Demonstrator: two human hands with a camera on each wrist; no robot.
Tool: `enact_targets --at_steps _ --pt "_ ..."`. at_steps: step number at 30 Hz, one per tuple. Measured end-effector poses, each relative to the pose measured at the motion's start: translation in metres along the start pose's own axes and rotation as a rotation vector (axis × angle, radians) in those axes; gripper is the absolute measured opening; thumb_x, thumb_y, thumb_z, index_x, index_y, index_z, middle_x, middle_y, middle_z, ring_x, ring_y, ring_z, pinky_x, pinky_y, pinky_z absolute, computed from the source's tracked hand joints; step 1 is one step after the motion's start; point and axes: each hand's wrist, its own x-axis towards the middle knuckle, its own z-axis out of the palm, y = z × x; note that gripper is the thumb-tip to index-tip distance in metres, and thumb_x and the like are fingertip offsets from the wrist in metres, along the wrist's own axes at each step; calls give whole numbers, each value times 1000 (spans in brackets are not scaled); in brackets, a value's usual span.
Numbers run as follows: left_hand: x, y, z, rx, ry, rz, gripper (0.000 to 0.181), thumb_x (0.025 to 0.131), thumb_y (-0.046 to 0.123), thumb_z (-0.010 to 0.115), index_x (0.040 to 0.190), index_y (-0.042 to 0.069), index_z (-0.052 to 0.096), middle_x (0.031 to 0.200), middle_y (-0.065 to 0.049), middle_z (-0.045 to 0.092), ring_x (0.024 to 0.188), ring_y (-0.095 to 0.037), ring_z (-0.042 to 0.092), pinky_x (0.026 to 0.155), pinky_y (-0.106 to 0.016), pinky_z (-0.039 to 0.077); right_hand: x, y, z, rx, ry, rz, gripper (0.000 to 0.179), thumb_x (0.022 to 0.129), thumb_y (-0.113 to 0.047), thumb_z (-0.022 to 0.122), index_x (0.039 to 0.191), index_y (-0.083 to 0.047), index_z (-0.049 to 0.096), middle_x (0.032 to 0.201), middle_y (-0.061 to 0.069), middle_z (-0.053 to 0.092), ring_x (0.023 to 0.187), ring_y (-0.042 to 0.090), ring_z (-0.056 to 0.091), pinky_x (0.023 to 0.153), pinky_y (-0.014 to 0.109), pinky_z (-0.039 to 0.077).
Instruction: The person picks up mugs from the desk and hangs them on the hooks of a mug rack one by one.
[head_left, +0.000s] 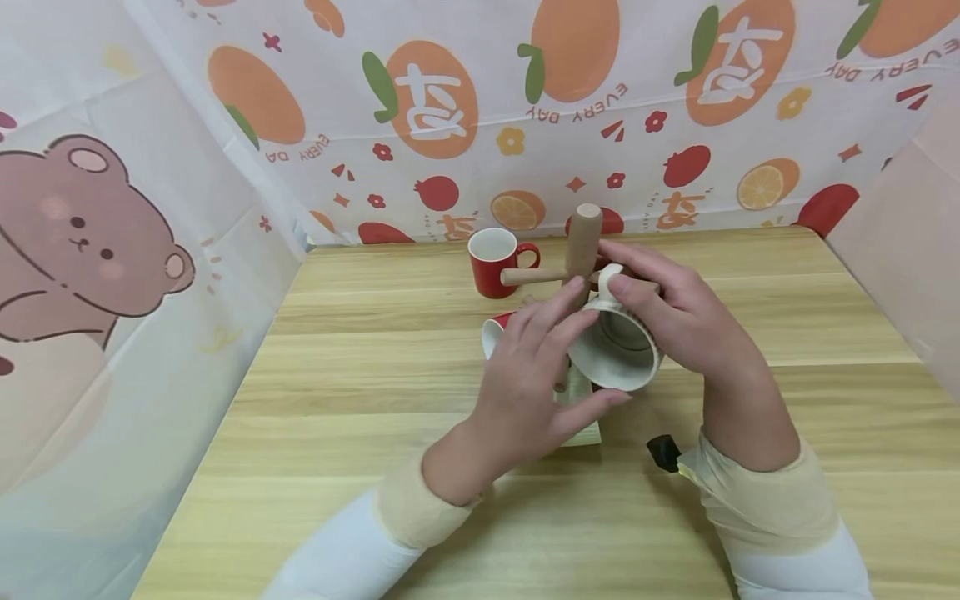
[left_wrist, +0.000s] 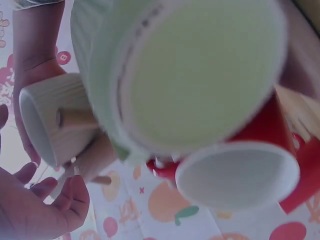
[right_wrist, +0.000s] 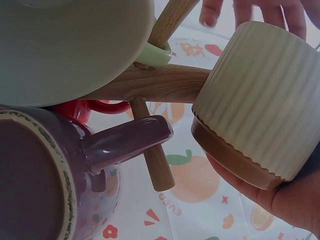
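Observation:
My right hand [head_left: 686, 321] grips a cream ribbed mug [head_left: 618, 346] with a brown base [right_wrist: 235, 152], thumb at its handle. The mug is tilted, its mouth facing me, beside the upper part of a wooden mug tree [head_left: 583, 242]. Whether the handle is round a peg I cannot tell. My left hand [head_left: 525, 375] is spread beside the mug's mouth, fingers loosely bent; contact with the rim is unclear. Lower on the tree, a light green mug [left_wrist: 200, 75] and a purple mug [right_wrist: 35, 175] show close up in the wrist views.
A red mug [head_left: 493, 265] is behind the tree, its handle pointing right. Another red mug [head_left: 492, 333] shows partly behind my left fingers. A peg [head_left: 532, 276] juts left from the tree. The wooden table [head_left: 360, 375] meets a fruit-printed cloth [head_left: 495, 108] at the back.

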Motion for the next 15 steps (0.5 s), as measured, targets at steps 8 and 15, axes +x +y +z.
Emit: enact_targets --at_steps 8,15 --pt "-9 -19 -19 9 14 5 34 78 25 75 105 4 70 118 -13 67 114 -26 61 88 -39 52 0 0 -2 -41 -2 10 43 101 -10 48 144 -10 50 142 10 54 131 10 48 106 20 37" --pt "-12 -66 -25 110 -92 -144 23 87 21 69 102 4 72 108 -9 72 103 -24 67 83 -41 54 1 2 -2 -33 -25 14 44 102 -13 47 146 -9 47 146 11 51 135 9 45 108 19 36"
